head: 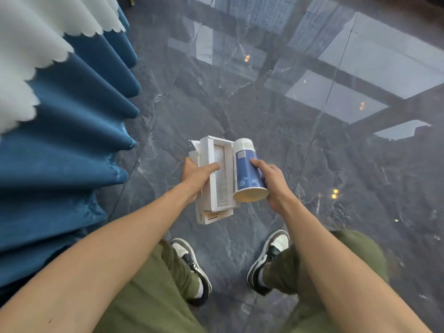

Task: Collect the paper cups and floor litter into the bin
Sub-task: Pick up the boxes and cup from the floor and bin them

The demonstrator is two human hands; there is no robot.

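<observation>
My left hand [197, 176] grips a stack of flattened white cardboard boxes [217, 188], thumb across the top tray. My right hand [271, 181] holds a blue and white paper cup [247, 171] on its side, its open mouth turned towards me. Cup and cardboard touch side by side, held above the floor in front of my feet. No bin is in view.
A table draped in pleated blue skirting [72, 145] with a white scalloped cloth [28, 51] on top fills the left side. The glossy dark marble floor [264, 97] stretches ahead and to the right, with window reflections. My two shoes stand below the hands.
</observation>
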